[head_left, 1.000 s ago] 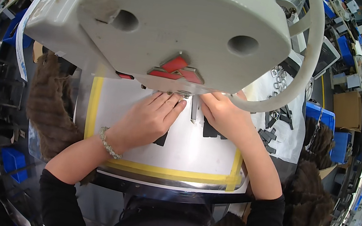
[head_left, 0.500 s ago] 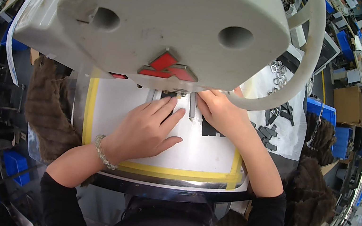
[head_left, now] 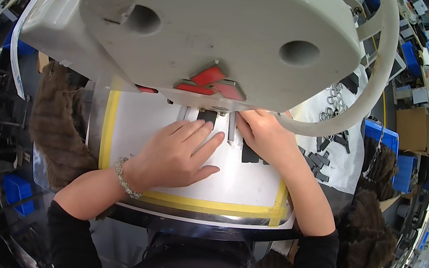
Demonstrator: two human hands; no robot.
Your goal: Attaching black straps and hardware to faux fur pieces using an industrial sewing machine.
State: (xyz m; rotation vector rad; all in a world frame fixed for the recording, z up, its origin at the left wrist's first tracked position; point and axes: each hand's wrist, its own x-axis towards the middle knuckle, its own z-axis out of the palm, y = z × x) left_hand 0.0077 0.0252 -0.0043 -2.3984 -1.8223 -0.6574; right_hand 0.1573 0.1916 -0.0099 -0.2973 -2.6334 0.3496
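A large pale-grey machine head (head_left: 221, 27) with red emblems overhangs a white work surface (head_left: 146, 120) edged in yellow tape. My left hand (head_left: 171, 155), fingers outstretched, rests flat with its fingertips at the lower end of a black strip (head_left: 207, 115) under the head. My right hand (head_left: 267, 140) is curled just right of a thin metal bar (head_left: 231, 128); its fingertips are partly hidden, and so is whatever they hold. Black flat pieces (head_left: 250, 156) lie beneath that hand.
Brown furry material hangs left (head_left: 60, 125) and right (head_left: 362, 232). At right, metal rings (head_left: 335, 103) and black straps (head_left: 318, 163) lie on white sheeting beside a blue bin (head_left: 390, 135). A curved hose (head_left: 368, 97) arches at the head's right.
My left hand has moved down from the machine head and its fingers and thumb have spread, showing more of the black strip. My right hand has hardly moved.
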